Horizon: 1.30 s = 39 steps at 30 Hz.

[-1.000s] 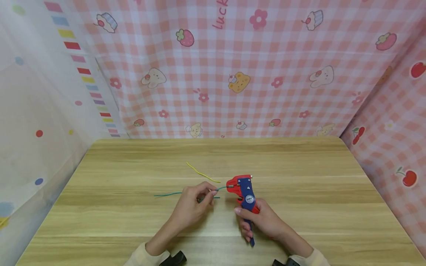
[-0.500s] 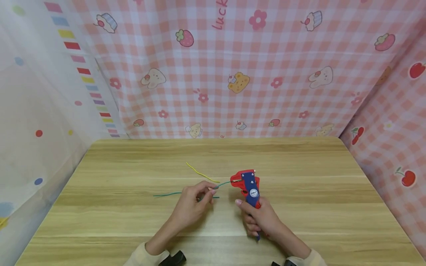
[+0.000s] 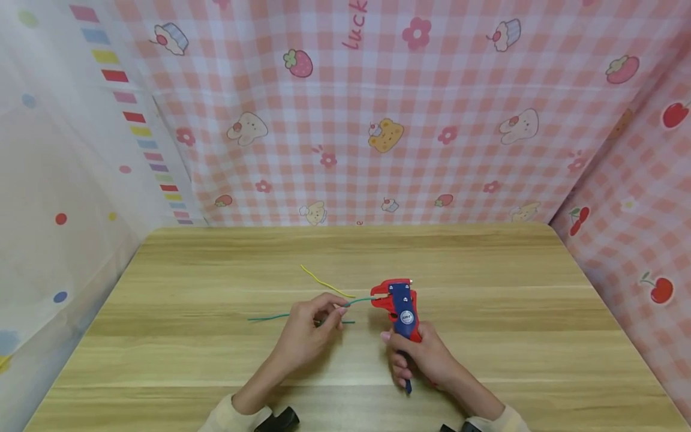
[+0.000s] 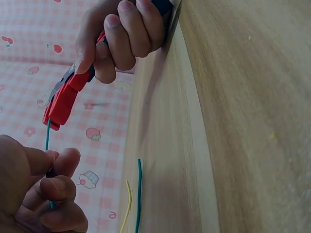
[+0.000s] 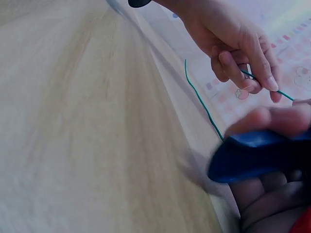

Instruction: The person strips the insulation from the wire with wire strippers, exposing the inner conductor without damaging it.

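Head | left fingers (image 3: 327, 298) pinch one green wire (image 3: 359, 300) | right fingers (image 3: 399, 362) clasp one stripper (image 3: 401, 305) | second green wire (image 3: 270, 317), one yellow wire (image 3: 324, 282)

Left grip (image 3: 308, 329) pinches while the right grip (image 3: 426, 355) clasps.

Soft light fills the head view. In the left wrist view a shadow streaks the table (image 4: 165, 145) beneath the gripping right hand (image 4: 121, 41); the right wrist view is dimmer, its gripped handle (image 5: 248, 160) blurred, the cloth (image 5: 291, 22) beyond washed pale.
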Motion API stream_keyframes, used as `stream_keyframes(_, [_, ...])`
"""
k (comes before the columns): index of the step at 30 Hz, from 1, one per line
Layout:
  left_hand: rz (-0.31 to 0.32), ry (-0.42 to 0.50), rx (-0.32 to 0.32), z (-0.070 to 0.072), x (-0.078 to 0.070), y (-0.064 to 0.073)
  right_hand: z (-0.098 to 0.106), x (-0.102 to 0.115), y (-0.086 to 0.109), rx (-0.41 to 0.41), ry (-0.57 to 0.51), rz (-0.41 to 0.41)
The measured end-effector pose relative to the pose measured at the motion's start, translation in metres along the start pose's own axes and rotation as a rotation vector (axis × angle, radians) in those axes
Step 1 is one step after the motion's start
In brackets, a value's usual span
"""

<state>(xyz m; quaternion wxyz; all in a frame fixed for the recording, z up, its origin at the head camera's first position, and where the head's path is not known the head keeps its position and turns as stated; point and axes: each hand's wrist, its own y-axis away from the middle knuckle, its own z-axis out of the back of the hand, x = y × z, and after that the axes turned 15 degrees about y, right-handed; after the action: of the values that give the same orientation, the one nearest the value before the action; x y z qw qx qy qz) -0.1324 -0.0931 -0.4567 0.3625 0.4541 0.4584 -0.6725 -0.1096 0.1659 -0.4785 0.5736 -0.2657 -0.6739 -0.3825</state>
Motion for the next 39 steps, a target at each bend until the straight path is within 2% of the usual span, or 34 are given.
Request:
stream_keyframes(11, [-0.006, -0.031, -0.022, 0.007, 0.000, 0.001, 0.002, -0.004, -0.002, 0.030, 0.028, 0.081])
stream_keyframes(17, [-0.038, -0.043, -0.049, 0.014, -0.001, -0.003, 0.005, -0.006, -0.001, 0.037, 0.041, 0.084])
stream_keyframes(24, [-0.038, -0.072, -0.093, 0.024, 0.000, -0.008, 0.008, -0.004, 0.001, 0.056, 0.072, 0.099])
stream_keyframes(34, [-0.028, -0.106, -0.109, 0.039, 0.003, -0.011, 0.025, 0.002, 0.001, -0.005, 0.106, 0.167])
stream_keyframes(39, [-0.001, -0.150, -0.117, 0.045, 0.005, -0.011, 0.035, 0.000, 0.001, -0.024, 0.108, 0.191])
